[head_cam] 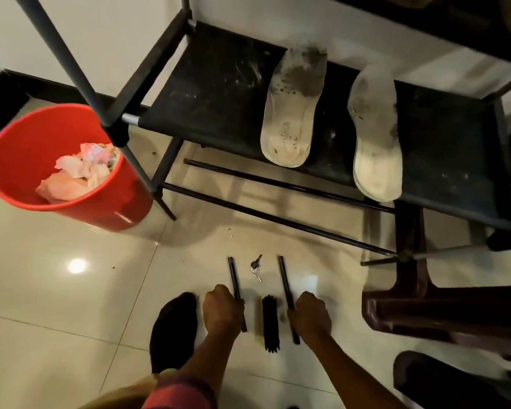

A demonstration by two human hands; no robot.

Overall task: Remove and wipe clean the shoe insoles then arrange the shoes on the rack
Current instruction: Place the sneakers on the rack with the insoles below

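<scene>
The left grip (222, 311) is closed around a thin black rod (233, 273); the right grip (311, 315) is closed around a second rod (283, 276); both rods are low over the shiny floor (56, 305); between them lie a black brush (270, 326) and some keys (256, 268); a dirty white insole (292, 107) and another insole (376, 134) lie side by side on the black rack shelf (213, 93), well apart from the hands; a red bucket (21, 149) with crumpled paper inside stands left of the rack.
</scene>
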